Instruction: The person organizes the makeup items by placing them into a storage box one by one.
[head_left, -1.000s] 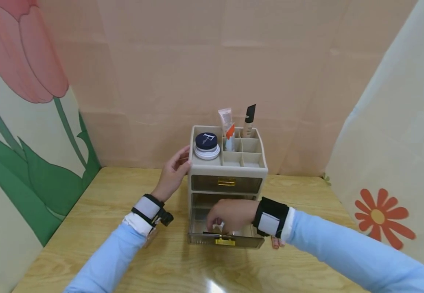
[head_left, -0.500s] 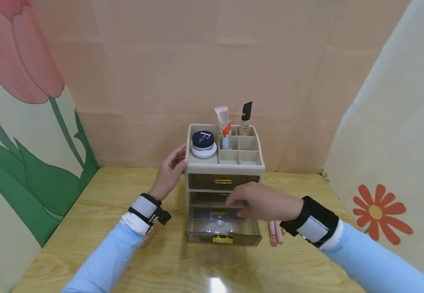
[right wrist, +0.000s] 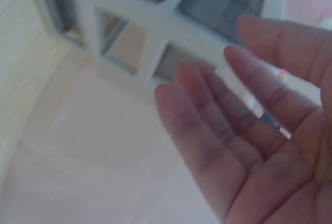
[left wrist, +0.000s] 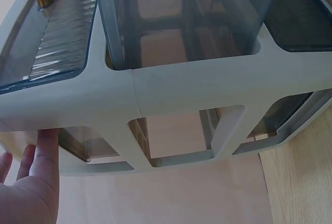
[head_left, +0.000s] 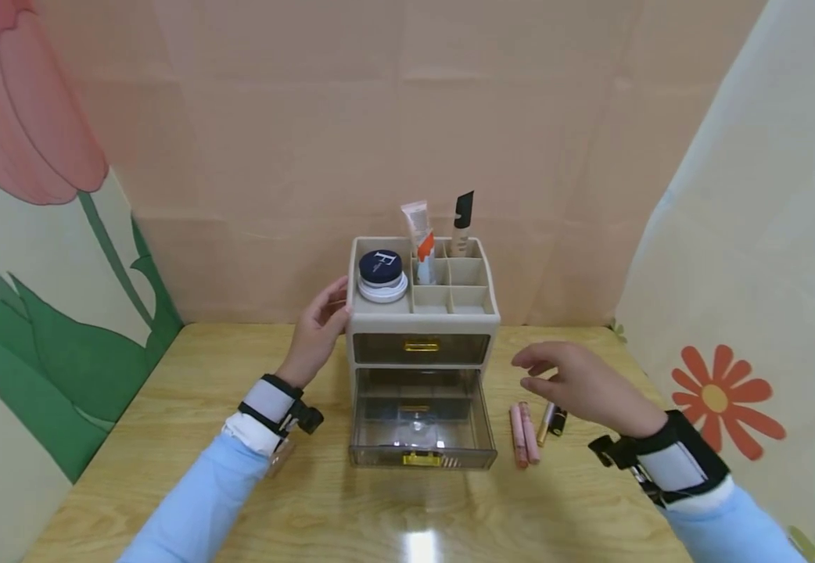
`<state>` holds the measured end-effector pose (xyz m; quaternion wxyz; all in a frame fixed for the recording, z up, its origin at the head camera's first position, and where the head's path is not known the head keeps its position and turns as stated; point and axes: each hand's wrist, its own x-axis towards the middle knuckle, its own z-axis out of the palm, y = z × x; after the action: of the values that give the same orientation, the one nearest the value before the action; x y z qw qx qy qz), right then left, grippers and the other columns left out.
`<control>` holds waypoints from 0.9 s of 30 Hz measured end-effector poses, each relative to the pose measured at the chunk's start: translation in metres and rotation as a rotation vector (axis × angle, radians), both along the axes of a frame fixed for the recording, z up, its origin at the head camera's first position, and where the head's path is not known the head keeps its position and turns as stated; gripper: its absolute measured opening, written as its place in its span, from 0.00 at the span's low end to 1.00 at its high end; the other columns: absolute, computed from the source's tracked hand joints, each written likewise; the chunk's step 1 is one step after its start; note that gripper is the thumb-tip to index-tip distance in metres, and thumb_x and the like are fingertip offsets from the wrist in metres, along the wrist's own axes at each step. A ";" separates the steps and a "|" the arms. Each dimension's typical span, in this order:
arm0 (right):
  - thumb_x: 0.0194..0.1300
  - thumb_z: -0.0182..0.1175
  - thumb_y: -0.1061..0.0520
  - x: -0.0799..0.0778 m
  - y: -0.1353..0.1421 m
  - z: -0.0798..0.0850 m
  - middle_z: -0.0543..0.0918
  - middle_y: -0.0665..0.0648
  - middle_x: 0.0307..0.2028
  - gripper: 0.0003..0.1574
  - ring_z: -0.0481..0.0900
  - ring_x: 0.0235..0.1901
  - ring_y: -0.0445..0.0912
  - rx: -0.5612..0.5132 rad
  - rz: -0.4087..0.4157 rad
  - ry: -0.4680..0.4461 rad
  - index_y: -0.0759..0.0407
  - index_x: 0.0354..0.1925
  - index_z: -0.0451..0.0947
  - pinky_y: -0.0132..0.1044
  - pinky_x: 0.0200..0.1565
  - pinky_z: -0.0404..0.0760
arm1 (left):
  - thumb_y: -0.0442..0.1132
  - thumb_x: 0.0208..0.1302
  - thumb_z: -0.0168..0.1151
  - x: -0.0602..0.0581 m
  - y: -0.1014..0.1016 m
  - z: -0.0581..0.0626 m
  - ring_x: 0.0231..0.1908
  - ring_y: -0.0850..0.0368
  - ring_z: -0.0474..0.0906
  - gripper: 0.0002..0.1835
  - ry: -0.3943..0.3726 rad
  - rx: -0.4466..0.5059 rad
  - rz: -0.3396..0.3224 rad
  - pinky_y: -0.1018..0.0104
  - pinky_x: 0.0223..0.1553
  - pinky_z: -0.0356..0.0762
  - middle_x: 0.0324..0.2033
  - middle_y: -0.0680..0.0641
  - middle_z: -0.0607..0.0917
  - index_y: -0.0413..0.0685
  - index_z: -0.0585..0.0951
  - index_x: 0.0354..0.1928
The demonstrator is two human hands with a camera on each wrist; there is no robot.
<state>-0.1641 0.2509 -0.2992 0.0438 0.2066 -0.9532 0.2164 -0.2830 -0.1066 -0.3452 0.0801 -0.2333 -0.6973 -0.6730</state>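
Observation:
A cream drawer organizer (head_left: 423, 321) stands on the wooden table, its middle drawer (head_left: 476, 422) pulled out and its top drawer (head_left: 386, 349) closed. My left hand (head_left: 314, 336) rests against the organizer's upper left side; the left wrist view shows its fingers (left wrist: 46, 151) along the frame. To the right of the organizer, my right hand (head_left: 583, 385) hovers above the table, fingers loosely bent and holding nothing. Below it lie pink tubes (head_left: 524, 436) and a gold-and-black cosmetic tube (head_left: 558, 421). The right wrist view shows its palm (right wrist: 290, 177) bare.
On the organizer's top sit a navy-lidded jar (head_left: 381, 267), a pale pink tube (head_left: 416, 216), an orange-and-blue tube (head_left: 425, 258) and a black-capped bottle (head_left: 462, 223). A pinkish object (head_left: 282, 456) is partly hidden by the left wrist. A backdrop (head_left: 274, 156) rises behind.
My right hand has come up out of the pulled-out drawer and moved right, over the table. The left hand stays at the organizer's side. The view has shifted slightly.

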 end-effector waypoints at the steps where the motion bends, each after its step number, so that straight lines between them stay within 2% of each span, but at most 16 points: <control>1: 0.64 0.63 0.62 0.000 0.006 -0.004 0.83 0.59 0.45 0.15 0.82 0.42 0.52 -0.004 -0.037 0.002 0.62 0.50 0.80 0.48 0.40 0.83 | 0.40 0.72 0.53 0.000 0.000 0.000 0.56 0.46 0.72 0.25 -0.001 0.002 0.002 0.60 0.49 0.79 0.58 0.40 0.73 0.50 0.67 0.70; 9: 0.63 0.64 0.60 -0.006 0.038 -0.053 0.82 0.67 0.43 0.20 0.82 0.40 0.59 -0.046 -0.291 0.002 0.69 0.50 0.77 0.52 0.37 0.82 | 0.40 0.72 0.52 0.001 0.000 0.001 0.56 0.48 0.73 0.26 -0.008 0.022 0.007 0.60 0.50 0.79 0.58 0.42 0.74 0.51 0.67 0.70; 13: 0.61 0.65 0.59 -0.011 0.050 -0.078 0.80 0.73 0.42 0.23 0.81 0.39 0.62 -0.045 -0.386 -0.029 0.73 0.51 0.75 0.52 0.33 0.82 | 0.40 0.71 0.53 0.001 0.002 -0.002 0.56 0.48 0.73 0.25 -0.007 0.030 0.008 0.60 0.49 0.79 0.58 0.42 0.74 0.51 0.68 0.70; 20: 0.59 0.65 0.58 -0.026 0.069 -0.109 0.79 0.77 0.42 0.26 0.79 0.39 0.65 -0.021 -0.487 -0.092 0.76 0.50 0.75 0.55 0.34 0.80 | 0.38 0.72 0.52 0.001 0.001 -0.004 0.57 0.45 0.71 0.26 0.005 0.044 -0.007 0.63 0.48 0.79 0.59 0.38 0.73 0.47 0.66 0.70; 27: 0.56 0.63 0.60 -0.040 0.086 -0.134 0.81 0.70 0.35 0.27 0.79 0.30 0.56 -0.006 -0.543 -0.149 0.79 0.50 0.74 0.49 0.29 0.78 | 0.39 0.72 0.53 0.000 0.003 -0.004 0.57 0.47 0.72 0.26 0.014 0.040 0.013 0.60 0.49 0.79 0.59 0.40 0.74 0.49 0.67 0.70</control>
<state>-0.2042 0.3368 -0.4328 0.0304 -0.0730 -0.9736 0.2140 -0.2830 -0.1037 -0.3496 0.0939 -0.2320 -0.6846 -0.6846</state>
